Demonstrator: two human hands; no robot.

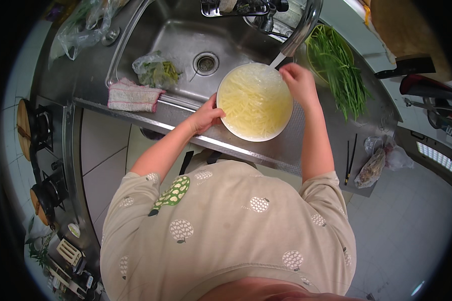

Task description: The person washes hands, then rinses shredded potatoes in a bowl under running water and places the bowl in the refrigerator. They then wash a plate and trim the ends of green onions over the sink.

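Note:
A round white bowl [232,132] full of water and pale yellow shredded strips [254,109], which look like potato, sits at the front right edge of the sink. My left hand [206,116] grips its left rim, thumb on top and fingers beneath. By the upper right rim, my right hand [298,79] has its fingers curled; whether they pinch the rim or only touch it is not clear. The tip of the metal faucet [292,45] points into the bowl beside that hand, and the water below it is frothy.
The steel sink [177,35] holds a plastic bag of green trimmings [156,71]. A folded cloth [133,96] lies on its front rim. Long green chives [339,71] overhang a basin at right. Chopsticks [350,160] and plastic bags [373,169] lie rightward; a cleaver [406,66] is beyond.

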